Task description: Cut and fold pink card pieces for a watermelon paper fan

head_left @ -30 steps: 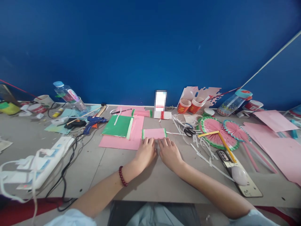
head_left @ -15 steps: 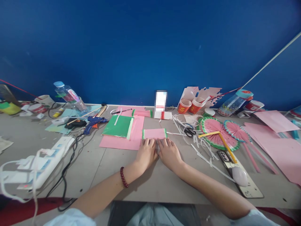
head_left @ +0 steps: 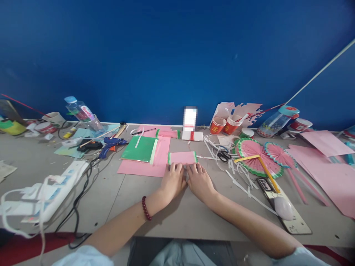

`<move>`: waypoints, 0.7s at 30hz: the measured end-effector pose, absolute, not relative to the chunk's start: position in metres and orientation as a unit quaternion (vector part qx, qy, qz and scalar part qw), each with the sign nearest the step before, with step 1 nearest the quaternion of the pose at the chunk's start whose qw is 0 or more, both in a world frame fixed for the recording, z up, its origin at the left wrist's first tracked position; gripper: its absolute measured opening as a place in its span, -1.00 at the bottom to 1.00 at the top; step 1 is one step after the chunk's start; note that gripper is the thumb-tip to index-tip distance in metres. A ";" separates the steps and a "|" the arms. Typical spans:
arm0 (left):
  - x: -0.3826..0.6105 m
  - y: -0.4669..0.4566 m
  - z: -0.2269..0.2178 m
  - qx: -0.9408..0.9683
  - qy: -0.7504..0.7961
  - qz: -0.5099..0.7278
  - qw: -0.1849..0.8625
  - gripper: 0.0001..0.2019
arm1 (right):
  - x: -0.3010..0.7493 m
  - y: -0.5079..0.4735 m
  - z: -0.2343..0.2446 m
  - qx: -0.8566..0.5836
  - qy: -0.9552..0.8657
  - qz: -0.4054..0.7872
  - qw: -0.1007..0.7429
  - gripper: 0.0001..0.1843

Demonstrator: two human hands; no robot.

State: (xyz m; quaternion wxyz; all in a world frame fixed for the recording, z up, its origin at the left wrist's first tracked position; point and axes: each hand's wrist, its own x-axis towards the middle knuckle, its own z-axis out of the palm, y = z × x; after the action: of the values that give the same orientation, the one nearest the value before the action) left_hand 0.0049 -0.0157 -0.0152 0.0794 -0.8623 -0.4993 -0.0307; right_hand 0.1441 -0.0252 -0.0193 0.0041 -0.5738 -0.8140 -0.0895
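Observation:
A small pink paper [head_left: 182, 157] with green and white side edges lies flat in front of me. My left hand [head_left: 174, 179] is at the left part of its near edge, fingers bent and pressed down on it. Beside it, my right hand [head_left: 199, 180] grips the right part of the same edge, its fingers together. Both thumbs are tucked close to each other, and the paper under the fingers is hidden. To the left, a green paper packet [head_left: 139, 148] rests on a larger pink sheet [head_left: 133, 168].
Scissors [head_left: 223, 155] and white paper strips [head_left: 234, 180] lie right of the paper. Watermelon-patterned folding fans [head_left: 256, 155] and a phone [head_left: 295, 221] are farther right. A blue glue gun [head_left: 111, 145], power strip [head_left: 62, 188] and bottle [head_left: 83, 112] stand left; red paper cups [head_left: 217, 125] behind.
Almost nothing differs. Both hands stay at the near edge of the pink paper, and the whole view has shifted very slightly.

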 end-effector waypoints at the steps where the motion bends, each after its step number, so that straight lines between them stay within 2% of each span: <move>1: 0.005 -0.016 -0.014 -0.862 -0.500 -0.032 0.075 -0.69 | 0.144 -0.025 -0.019 -0.573 -0.815 -0.089 0.006 -0.43; 12: -0.009 0.005 -0.010 -0.851 -0.517 -0.079 0.048 -0.84 | 0.149 -0.020 -0.006 -0.558 -0.826 -0.085 0.006 -0.53; 21: -0.030 0.033 -0.014 -0.907 -0.404 -0.100 0.060 -0.85 | 0.174 0.005 -0.009 -0.494 -0.860 -0.117 0.046 -0.73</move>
State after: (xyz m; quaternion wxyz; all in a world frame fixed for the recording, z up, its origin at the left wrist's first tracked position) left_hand -0.0297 0.0331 -0.0141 0.0601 -0.9074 -0.4038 -0.0996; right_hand 0.1737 0.0051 -0.0088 0.0456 -0.4941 -0.8603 -0.1167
